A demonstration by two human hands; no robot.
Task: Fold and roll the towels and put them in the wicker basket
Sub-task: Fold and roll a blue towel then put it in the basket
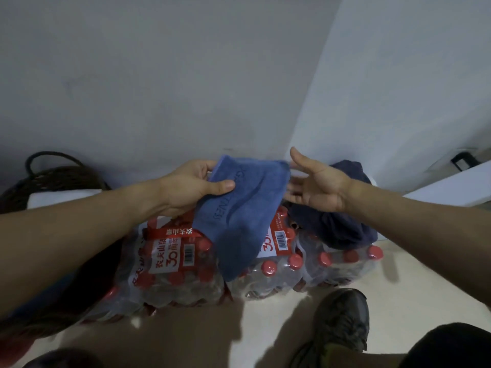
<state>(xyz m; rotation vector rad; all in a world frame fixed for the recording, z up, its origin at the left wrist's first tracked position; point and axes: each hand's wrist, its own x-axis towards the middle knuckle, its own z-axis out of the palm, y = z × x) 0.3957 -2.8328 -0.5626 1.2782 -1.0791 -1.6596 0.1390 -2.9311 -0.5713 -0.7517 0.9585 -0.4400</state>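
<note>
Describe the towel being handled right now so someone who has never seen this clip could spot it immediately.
Start at the shrink-wrapped packs of red-capped water bottles on the floor by the wall corner. Above them, the left hand pinches the blue towel, which hangs down over the packs, with the right hand open beside it. It is lighter blue with embossed lettering, unlike the darker navy towel heaped at the right.

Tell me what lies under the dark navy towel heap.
The dark navy towel heap rests on shrink-wrapped packs of red-capped water bottles. The part of the packs beneath it is covered.

towel [239, 208] above bottle packs [186, 274], basket [53, 179] left, towel pile [342, 221] right
</note>
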